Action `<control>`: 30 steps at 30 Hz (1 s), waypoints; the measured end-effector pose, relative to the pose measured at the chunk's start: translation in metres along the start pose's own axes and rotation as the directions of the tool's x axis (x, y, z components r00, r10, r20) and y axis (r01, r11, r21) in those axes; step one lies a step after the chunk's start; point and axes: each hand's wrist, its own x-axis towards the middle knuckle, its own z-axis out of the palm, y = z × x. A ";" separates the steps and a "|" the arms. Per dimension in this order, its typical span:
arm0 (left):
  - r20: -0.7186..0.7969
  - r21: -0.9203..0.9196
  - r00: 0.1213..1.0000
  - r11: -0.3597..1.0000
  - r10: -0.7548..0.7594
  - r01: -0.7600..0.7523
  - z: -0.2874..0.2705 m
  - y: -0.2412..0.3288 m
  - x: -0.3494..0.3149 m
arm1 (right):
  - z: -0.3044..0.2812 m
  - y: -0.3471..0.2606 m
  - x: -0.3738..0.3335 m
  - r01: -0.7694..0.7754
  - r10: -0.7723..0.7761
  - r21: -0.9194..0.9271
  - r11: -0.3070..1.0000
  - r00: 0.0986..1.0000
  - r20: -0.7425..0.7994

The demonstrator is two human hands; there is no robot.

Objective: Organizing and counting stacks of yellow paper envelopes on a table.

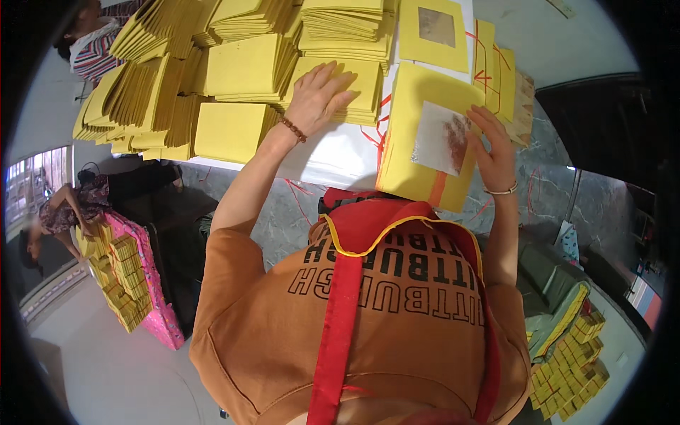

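My left hand [319,95] lies with fingers spread over a stack of folded yellow paper [365,85] at the near edge of the table. In front of me, to the right, is a large yellow paper sheet [404,142]. It bears a silvery-white square [439,138] with a dark reddish smudge and an orange strip [438,188] below. My right hand [492,149] rests on the right edge of this sheet, its fingers apart and touching the paper beside the square. Whether another sheet lies beneath it, I cannot tell.
More stacks of folded yellow paper [244,65] fill the table's left side. Behind the large sheet is another yellow sheet [435,35] with a silver square, beside bundles tied with red string [485,76]. One person works at a pink-covered table [159,297]; another [99,46] is far left.
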 end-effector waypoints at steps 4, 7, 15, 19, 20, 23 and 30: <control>-0.114 -0.142 0.992 0.988 0.049 -0.066 -0.013 0.047 0.005 | 0.002 -0.005 -0.019 0.035 -0.034 -0.070 0.997 0.999 0.021; -0.102 -0.254 0.985 0.954 0.138 -0.160 -0.008 0.091 0.000 | 0.015 -0.005 -0.025 0.007 0.004 -0.085 0.996 0.992 0.128; 0.252 -0.093 0.881 0.916 0.401 -0.391 0.003 0.131 -0.024 | 0.037 0.016 -0.037 -0.062 0.055 0.152 0.986 0.997 0.050; 0.138 -0.319 0.878 0.860 0.458 -0.398 0.001 0.124 -0.016 | 0.038 0.022 -0.039 -0.067 0.055 0.205 0.977 0.997 0.062; 0.088 -0.313 0.893 0.863 0.441 -0.396 -0.001 0.125 -0.012 | 0.038 0.023 -0.039 -0.072 0.061 0.202 0.977 0.996 0.061; 0.109 -0.369 0.893 0.852 0.436 -0.371 0.003 0.118 -0.012 | 0.037 0.029 -0.041 -0.104 0.083 0.267 0.958 0.993 0.089; -0.056 -0.273 0.896 0.857 0.440 -0.437 0.001 0.121 -0.015 | 0.030 0.023 -0.050 -0.207 0.281 0.572 0.794 0.959 -0.043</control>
